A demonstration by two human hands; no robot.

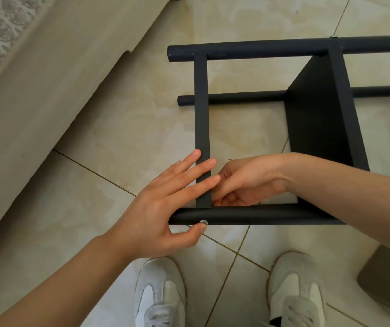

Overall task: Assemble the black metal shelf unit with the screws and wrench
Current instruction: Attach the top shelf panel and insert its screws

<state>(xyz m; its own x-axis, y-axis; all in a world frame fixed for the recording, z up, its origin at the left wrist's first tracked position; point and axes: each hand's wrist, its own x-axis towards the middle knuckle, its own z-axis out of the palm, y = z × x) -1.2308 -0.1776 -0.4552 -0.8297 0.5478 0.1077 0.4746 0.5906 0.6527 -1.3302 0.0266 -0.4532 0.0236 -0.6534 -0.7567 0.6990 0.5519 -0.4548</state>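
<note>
The black metal shelf unit [260, 49] lies on its side on the tiled floor, its round posts running left to right. A flat black crossbar [201, 102] runs from the far post to the near post [248, 215]. My left hand [163, 204] lies spread over the crossbar's near end, its fingers flat on the bar and its thumb pressing a silver screw [203, 222] at the near post. My right hand [243, 182] reaches inside the frame, fingers curled at the joint behind the crossbar. What those fingers hold is hidden. A black shelf panel [316, 109] stands further right.
A beige sofa or bed base [47, 90] slants along the left. My two white shoes [161, 293] stand on the tiles just below the frame. A grey-brown box corner [389, 274] sits at the lower right. A second screw head [334, 36] shows on the far post.
</note>
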